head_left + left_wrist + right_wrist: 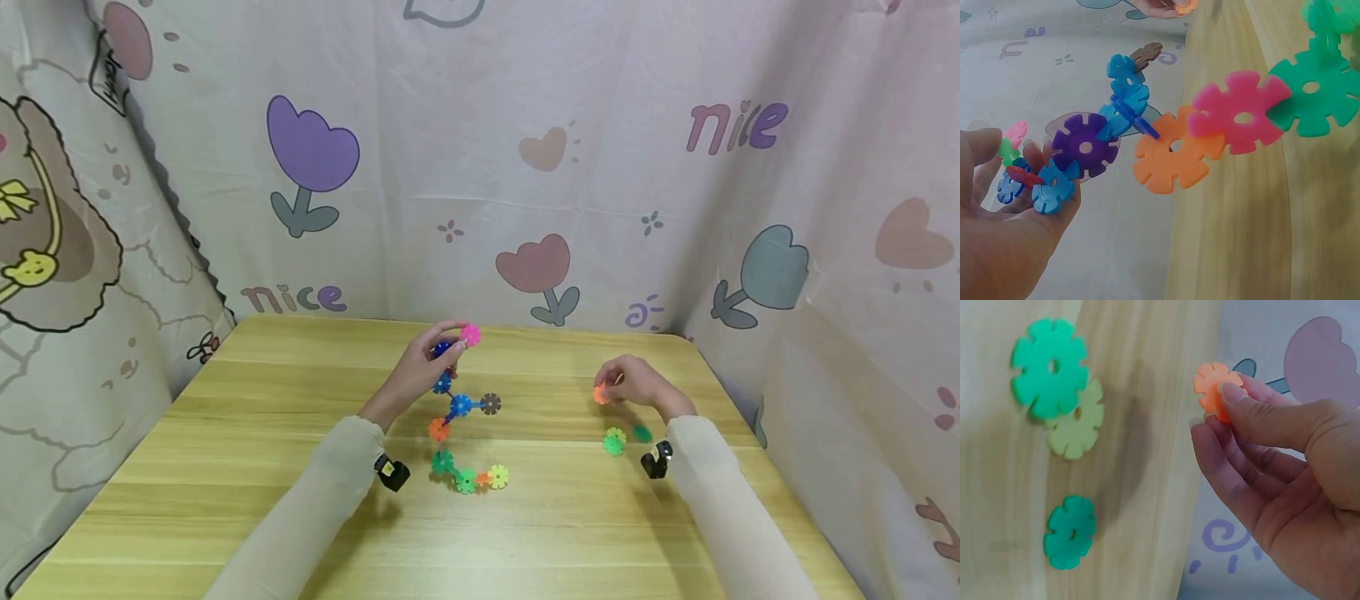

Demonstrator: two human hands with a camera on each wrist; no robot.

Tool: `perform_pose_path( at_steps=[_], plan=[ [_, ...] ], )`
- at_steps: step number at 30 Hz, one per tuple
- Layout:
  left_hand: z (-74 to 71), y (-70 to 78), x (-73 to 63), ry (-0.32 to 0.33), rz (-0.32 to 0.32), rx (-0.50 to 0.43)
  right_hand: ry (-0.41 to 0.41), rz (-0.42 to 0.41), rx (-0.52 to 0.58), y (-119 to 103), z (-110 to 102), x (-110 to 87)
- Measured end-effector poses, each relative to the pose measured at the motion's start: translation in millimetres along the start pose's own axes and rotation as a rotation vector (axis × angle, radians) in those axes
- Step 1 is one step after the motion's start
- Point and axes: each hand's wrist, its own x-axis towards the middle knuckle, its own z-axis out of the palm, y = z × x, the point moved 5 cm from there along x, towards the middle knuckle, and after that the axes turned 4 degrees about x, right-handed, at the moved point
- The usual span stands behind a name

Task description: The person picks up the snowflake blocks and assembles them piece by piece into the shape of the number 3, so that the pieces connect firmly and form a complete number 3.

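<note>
My left hand [417, 367] grips the far end of a chain of linked plastic snowflake discs, around a pink disc [470, 335] and blue ones. In the left wrist view the chain runs past a purple disc [1069, 145], an orange disc [1154, 172] and a pink one to a green disc [1325, 94]. A brown disc [491, 404] branches off to the right, and a yellow disc [498, 477] ends the near side. Farther right, my right hand [639, 385] pinches a single orange snowflake disc [1207, 384] between thumb and fingers, above the table.
Below the right hand lie loose discs: a bright green one [1047, 369] overlapping a yellow-green one [1088, 428], and a darker green one [1071, 531] apart from them. The wooden table [270, 467] meets a printed curtain [420, 150] at its back edge.
</note>
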Motion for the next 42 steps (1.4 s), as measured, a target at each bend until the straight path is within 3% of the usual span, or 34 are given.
perform_pose_path(
  at_steps=[18, 28, 42],
  plan=[
    [0.3, -1.2, 0.9, -0.002, 0.009, 0.005, 0.047, -0.092, 0.045, -39, 1, 14.1],
    [2.4, -0.6, -1.2, -0.003, 0.01, 0.003, 0.097, -0.157, 0.093, -80, 4, 22.8],
    [5.3, 0.1, -0.9, -0.015, 0.025, -0.002, 0.2, -0.181, 0.136, -128, 17, 31.9]
  ],
)
